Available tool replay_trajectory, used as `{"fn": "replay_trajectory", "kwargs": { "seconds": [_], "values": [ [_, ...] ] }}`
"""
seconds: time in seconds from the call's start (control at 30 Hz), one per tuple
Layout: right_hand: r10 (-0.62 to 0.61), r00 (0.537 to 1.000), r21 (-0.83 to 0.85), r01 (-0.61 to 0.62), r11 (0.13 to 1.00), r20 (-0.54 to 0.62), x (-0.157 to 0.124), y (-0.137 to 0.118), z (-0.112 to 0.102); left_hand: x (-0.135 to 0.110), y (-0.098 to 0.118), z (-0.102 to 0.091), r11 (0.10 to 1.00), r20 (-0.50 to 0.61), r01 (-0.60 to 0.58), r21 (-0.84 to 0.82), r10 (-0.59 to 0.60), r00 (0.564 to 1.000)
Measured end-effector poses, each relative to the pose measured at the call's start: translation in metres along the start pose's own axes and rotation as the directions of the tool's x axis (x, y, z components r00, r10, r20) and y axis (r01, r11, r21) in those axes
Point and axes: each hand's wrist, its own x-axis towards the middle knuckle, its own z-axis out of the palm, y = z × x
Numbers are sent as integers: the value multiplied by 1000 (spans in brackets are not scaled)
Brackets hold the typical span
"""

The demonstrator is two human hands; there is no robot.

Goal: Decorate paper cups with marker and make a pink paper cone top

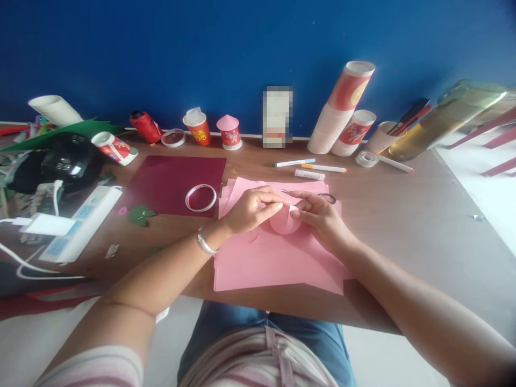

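A round piece of pink paper is held between my two hands, over a stack of pink paper sheets. My left hand pinches its upper left edge with thumb and fingers. On the other side, my right hand grips the upper right edge, where a paler flap shows. Just beyond my right fingers, the dark handle of a pair of scissors shows; the rest lies partly hidden. A glue stick and two markers lie past the stack.
Left of the stack, a white tape ring lies on a dark red sheet. A power strip is at far left. Along the wall stand a cup with a pink cone roof, stacked paper cups and a leaning bottle.
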Motion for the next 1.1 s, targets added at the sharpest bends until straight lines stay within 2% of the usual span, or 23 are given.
{"fn": "replay_trajectory", "kwargs": {
  "seconds": [0.13, 0.33, 0.83, 1.1],
  "values": [
    [0, 1000, -3, 0, 1000, -2, 0, -2, 0, -1, -2, 4, 984, -22, -125, 125, 128, 991],
    [1, 1000, -19, -1, 1000, -8, 0, -2, 0, -2, -4, 5, 944, -15, -221, 246, 231, 973],
    [2, 999, -30, -1, 1000, 35, -1, 1, 1, -1, -6, 7, 955, -23, -212, 209, 221, 975],
    [2, 998, -120, -8, 993, -56, 0, 1, 0, -2, -6, 7, 928, -17, -267, 261, 281, 960]
  ]
}}
